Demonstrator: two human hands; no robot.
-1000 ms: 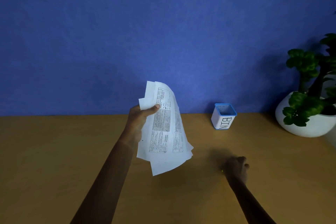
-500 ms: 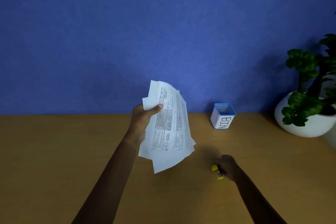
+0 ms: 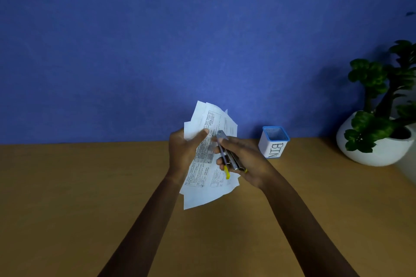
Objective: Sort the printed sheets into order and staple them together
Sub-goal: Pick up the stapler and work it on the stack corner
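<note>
The printed sheets (image 3: 209,159) hang in mid-air at the centre of the frame, fanned and uneven at their edges, above the wooden table (image 3: 67,198). The left hand (image 3: 184,153) pinches their upper left corner, thumb pressed on the printed face. Half a second ago the right hand (image 3: 245,164) was low on the table closing over a small yellow-tipped object; now it has come up to the stack and is wrapped around the stapler (image 3: 228,156) (metal, with yellow ends), whose nose lies against the front of the sheets near the left thumb. The sheets themselves have barely shifted. Whether the stapler's mouth is over a paper edge cannot be told. To the right, a white tub lettered BIN (image 3: 274,143) stands near the table's back edge against the blue wall (image 3: 157,40), and a potted plant (image 3: 380,123) sits at the far right. The table left of the arms and towards the bottom of the frame is bare wood.
</note>
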